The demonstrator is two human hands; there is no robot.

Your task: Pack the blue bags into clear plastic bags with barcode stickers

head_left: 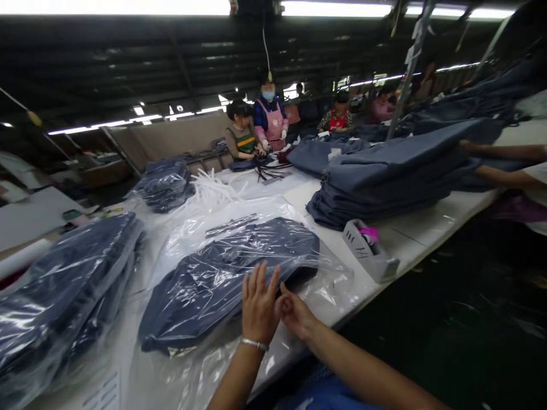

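A folded dark blue garment (213, 279) lies in a clear plastic bag (333, 273) on the white table right in front of me. My left hand (260, 302), with a bracelet at the wrist, rests on the near side of the bagged garment, its fingers stretched out. Close beside its thumb is my right hand (297, 316), fingers curled in and pressed together at the bag's near edge. Whatever those fingers pinch is hidden or too small to make out.
More bagged dark blue garments (64, 279) lie at the left, another bagged pile (164, 185) behind. A tall garment stack (384, 171) and a grey box (370, 253) with a pink item stand right. White strips (213, 188) lie beyond. A co-worker's arms (508, 165) reach in; several people work at the back.
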